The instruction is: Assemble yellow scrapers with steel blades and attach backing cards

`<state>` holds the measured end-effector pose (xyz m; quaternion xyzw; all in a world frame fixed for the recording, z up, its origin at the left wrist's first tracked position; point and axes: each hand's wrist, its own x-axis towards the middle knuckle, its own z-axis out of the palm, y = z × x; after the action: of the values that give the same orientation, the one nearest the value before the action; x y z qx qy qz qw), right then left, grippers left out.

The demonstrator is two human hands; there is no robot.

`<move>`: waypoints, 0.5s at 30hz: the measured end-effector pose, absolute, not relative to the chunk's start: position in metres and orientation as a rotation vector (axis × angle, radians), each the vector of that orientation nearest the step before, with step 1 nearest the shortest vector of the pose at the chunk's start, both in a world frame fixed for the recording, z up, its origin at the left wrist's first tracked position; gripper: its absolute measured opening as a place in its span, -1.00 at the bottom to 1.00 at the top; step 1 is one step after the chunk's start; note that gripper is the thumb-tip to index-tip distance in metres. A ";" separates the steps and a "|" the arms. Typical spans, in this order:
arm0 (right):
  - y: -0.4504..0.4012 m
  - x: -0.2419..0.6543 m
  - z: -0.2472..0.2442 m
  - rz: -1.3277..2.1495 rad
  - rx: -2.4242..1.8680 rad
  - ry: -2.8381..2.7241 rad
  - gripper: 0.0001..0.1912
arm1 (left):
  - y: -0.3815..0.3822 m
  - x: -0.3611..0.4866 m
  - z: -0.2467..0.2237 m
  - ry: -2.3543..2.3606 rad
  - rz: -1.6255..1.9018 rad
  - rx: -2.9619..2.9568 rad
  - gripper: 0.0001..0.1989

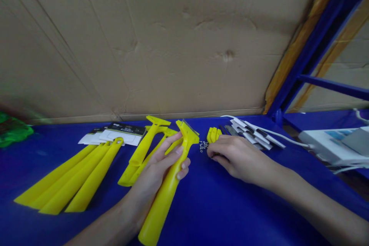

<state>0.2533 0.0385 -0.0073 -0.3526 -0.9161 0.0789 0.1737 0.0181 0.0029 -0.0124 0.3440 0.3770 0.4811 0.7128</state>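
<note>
My left hand (164, 163) is wrapped round a yellow scraper (166, 190), its head with a thin metal edge pointing up and its handle slanting down toward me. My right hand (230, 153) has its fingers pinched together at a little pile of small metal parts (203, 145) on the blue table; what the fingertips hold, if anything, is hidden. Just behind that hand sit small yellow pieces (213, 135). More yellow scrapers (148, 140) lie to the left of the held one, partly covered by my left hand.
Several yellow handles (83, 177) fan out at the left beside printed cards (122, 132). White and grey flat strips (250, 132) lie behind my right hand. A white device (337, 146) with a cable stands at the right, near a blue metal frame (308, 42). Cardboard (173, 46) backs the table.
</note>
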 end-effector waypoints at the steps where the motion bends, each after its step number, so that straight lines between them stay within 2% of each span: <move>1: 0.038 0.254 -0.008 0.234 -1.014 -2.593 -0.77 | 0.003 0.018 -0.012 0.834 1.057 0.765 -0.23; 5: 0.037 0.258 -0.008 0.309 -1.046 -2.574 -0.80 | 0.000 0.018 -0.011 0.813 1.047 0.774 -0.18; 9: 0.038 0.265 -0.006 0.289 -1.046 -2.570 -0.86 | -0.003 0.016 -0.010 0.802 1.024 0.773 -0.23; 15: 0.037 0.271 -0.003 0.279 -0.997 -2.570 -0.78 | -0.007 0.016 -0.015 0.775 0.977 0.758 -0.32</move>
<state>0.2709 0.0370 -0.0031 -0.3536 -0.9117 0.0990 0.1845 0.0157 -0.0072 -0.0148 0.3462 0.3541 0.4463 0.7454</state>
